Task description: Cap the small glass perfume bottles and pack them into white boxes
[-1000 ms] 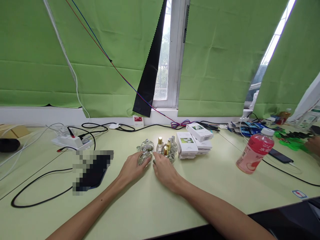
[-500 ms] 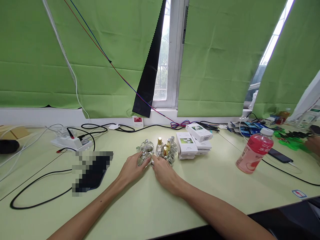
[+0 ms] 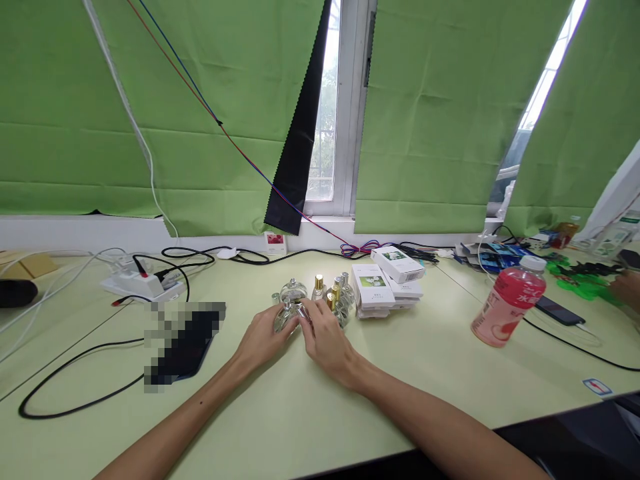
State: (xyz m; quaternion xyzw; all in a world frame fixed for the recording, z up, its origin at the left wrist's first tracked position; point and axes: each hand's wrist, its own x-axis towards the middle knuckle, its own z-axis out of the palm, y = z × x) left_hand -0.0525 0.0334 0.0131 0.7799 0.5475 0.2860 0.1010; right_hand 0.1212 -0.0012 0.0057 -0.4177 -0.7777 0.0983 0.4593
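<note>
My left hand [image 3: 261, 339] is curled round a clear, round glass perfume bottle [image 3: 282, 321] with a silver-coloured cap. Close beside it, my right hand [image 3: 328, 341] has its fingertips pinched on a small glass perfume bottle [image 3: 301, 311], mostly covered by the fingers. Another round perfume bottle [image 3: 293, 291] stands just behind the two hands. Past my right fingers is a cluster of slim perfume bottles with gold and silver caps; one gold-capped bottle [image 3: 319, 288] rises at its left. The lower parts of several bottles are hidden by my right hand.
White boxes [image 3: 371, 288] are stacked right of the bottles. Farther right stand a pink drink bottle [image 3: 509, 303] and a phone [image 3: 561, 311]. A dark, partly blurred device [image 3: 193, 350] and a white power strip [image 3: 145, 285] lie left. Another person's hand [image 3: 626, 290] shows at the right edge.
My right hand has risen slightly, its fingers now lifted and bent over the small bottle near the left hand. The left hand stays on the round bottle.
</note>
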